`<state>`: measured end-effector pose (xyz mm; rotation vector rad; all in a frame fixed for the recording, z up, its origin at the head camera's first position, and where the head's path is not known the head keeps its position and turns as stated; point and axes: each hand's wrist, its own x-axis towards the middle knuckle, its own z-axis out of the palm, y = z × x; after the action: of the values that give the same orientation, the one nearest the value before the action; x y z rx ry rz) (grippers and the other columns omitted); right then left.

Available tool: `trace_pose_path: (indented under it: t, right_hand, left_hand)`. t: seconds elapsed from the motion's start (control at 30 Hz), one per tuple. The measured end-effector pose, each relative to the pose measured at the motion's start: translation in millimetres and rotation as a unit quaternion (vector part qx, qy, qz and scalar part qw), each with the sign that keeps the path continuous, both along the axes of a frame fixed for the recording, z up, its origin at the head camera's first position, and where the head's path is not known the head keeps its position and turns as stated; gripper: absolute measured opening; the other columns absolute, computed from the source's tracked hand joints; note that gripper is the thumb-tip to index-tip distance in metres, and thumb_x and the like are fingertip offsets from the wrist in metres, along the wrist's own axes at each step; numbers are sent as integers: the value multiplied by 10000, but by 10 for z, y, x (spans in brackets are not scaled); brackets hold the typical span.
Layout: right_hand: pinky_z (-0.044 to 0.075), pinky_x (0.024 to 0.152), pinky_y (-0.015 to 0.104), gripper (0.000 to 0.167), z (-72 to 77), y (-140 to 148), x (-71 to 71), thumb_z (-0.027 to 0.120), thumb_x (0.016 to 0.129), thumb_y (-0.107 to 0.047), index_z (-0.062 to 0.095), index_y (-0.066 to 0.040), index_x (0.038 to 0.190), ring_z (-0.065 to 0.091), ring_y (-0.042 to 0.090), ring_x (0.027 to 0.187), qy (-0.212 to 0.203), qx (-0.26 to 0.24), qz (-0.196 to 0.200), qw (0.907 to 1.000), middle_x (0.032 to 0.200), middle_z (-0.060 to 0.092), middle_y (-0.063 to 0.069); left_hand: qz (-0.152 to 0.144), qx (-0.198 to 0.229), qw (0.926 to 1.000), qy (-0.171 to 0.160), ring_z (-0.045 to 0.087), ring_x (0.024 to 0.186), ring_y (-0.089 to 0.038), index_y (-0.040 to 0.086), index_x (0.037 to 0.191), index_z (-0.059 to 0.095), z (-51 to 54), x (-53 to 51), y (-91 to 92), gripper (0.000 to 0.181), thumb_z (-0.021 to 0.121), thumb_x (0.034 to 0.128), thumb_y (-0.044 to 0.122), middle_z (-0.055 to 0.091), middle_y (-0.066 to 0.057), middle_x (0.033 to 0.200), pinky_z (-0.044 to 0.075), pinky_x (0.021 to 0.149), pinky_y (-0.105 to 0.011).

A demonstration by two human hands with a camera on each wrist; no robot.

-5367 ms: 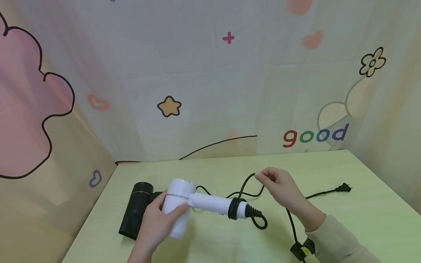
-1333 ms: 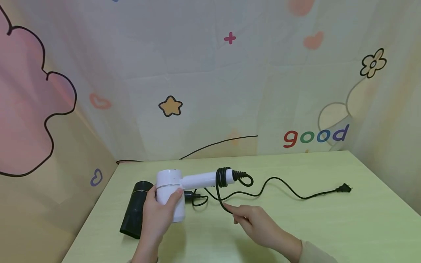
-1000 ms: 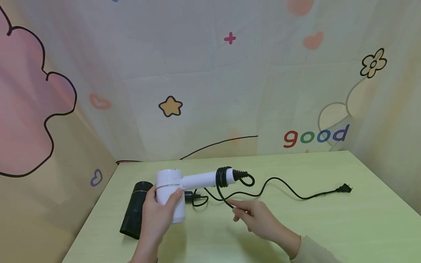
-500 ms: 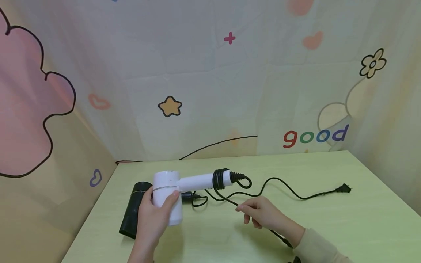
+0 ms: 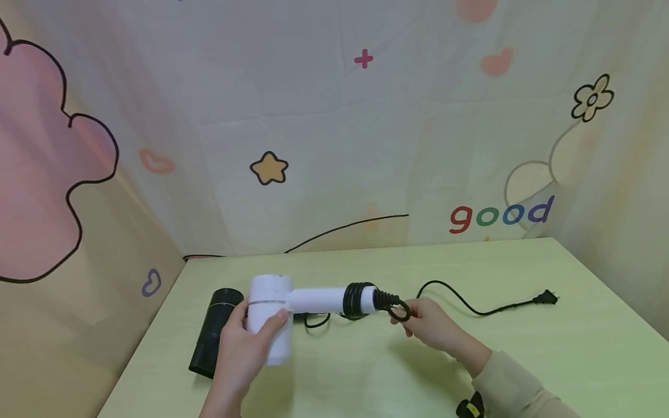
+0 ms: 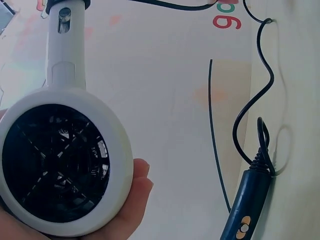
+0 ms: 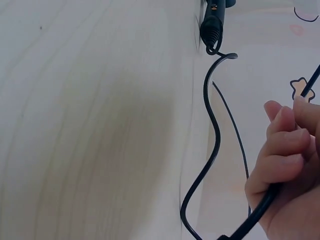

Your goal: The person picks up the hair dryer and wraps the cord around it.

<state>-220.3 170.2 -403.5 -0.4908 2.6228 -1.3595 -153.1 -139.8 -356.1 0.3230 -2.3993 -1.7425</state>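
Note:
A white hair dryer (image 5: 270, 288) is held up above the table by my left hand (image 5: 241, 348), its thumb and fingers round the barrel. The handle points right, with black cord (image 5: 358, 299) wound in several turns near its end. The left wrist view shows the dryer's dark round grille (image 6: 55, 160). My right hand (image 5: 441, 332) is just beyond the handle's end, behind a small cord loop. In the right wrist view its curled fingers grip the dryer's cord (image 7: 257, 212). A black plug with a yellow label (image 5: 471, 407) hangs below the right sleeve.
A black hair dryer (image 5: 214, 334) lies on the pale table (image 5: 366, 383) behind my left hand. Its cord (image 5: 470, 307) snakes right to a two-pin plug (image 5: 546, 298). A printed curtain (image 5: 334, 145) closes off the back and sides.
My right hand has carried the cord from below the handle up to the level of its end. The handle now lies nearly level. Since the oldest frame, more cord is wound round it.

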Motion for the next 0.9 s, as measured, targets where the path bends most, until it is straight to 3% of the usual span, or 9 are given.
trace_pose_path:
  t: [0.17,0.27,0.43,0.7,0.9]
  right_hand:
    - [269,473,209,258,68,20,-24,579,936,-225,641,-51,757,311,74,507,446,294,-200,9984,576,418,-46]
    - [296,478,214,314,111,48,-43,557,949,-313,651,-82,758,351,79,517,516,377,-410,9971,570,415,-42]
    - [369,500,249,356,205,103,-46,568,933,-378,666,-63,802,435,119,565,589,297,-680,9955,589,474,-17]
    - [330,501,257,353,299,144,-29,579,921,-404,640,-82,790,386,132,574,692,146,-944,9930,597,419,-17]
    - [314,503,256,338,409,143,14,591,918,-388,636,-71,809,370,130,578,866,-49,-1144,9896,618,407,-13]
  left_hand:
    - [-181,-79,9998,24,589,922,-249,128,1390,414,-4,15,6,792,762,754,449,578,-166,1116,517,667,-333]
    - [-270,-67,9996,109,592,909,-235,149,1364,457,-10,22,4,739,772,753,422,591,-146,1116,514,672,-324]
    - [-407,-125,9990,162,591,908,-223,145,1367,471,-10,35,-8,724,774,758,393,595,-125,1151,506,675,-315]
    - [-680,-120,9975,125,608,880,-226,157,1372,473,-26,35,-17,725,783,752,370,584,-135,1182,522,663,-349]
    - [-711,-260,9971,57,612,869,-230,134,1376,468,-39,37,-27,745,785,747,378,592,-142,1182,524,654,-362]
